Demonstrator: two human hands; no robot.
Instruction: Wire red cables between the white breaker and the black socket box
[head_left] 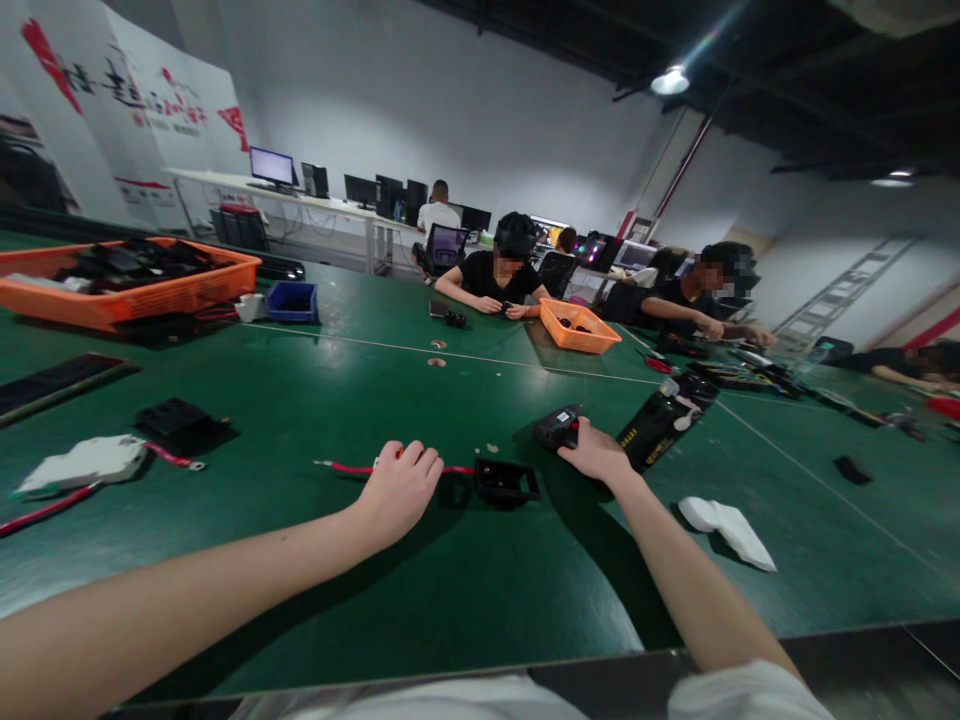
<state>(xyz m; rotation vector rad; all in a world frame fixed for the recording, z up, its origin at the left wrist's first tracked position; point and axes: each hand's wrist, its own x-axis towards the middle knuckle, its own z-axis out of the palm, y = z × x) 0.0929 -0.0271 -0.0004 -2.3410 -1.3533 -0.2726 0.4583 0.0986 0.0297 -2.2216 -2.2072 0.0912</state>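
Two bare hands, mine, work near the front edge of a green bench, with a stretch of smooth surface running between my forearms to that edge. My left grip is drawn in narrow over a red cable, whose metal-tipped end pokes out to the left; the other end meets a small black box, lying just right of my knuckles. My right grip is closed on a black tool, beyond the box and to its right. A tilted dark bottle stands just past those fingers, tightening the room on that side, while a crumpled white wrapper lies to the right of my forearm. Between the cable's free end and a black block at left, the bench offers open room; a white bundle sits farther out. Along the bench's left reach, a large orange basket holds dark parts, near a blue tray. Across the seam line, a co-worker leans beside a smaller orange basket.
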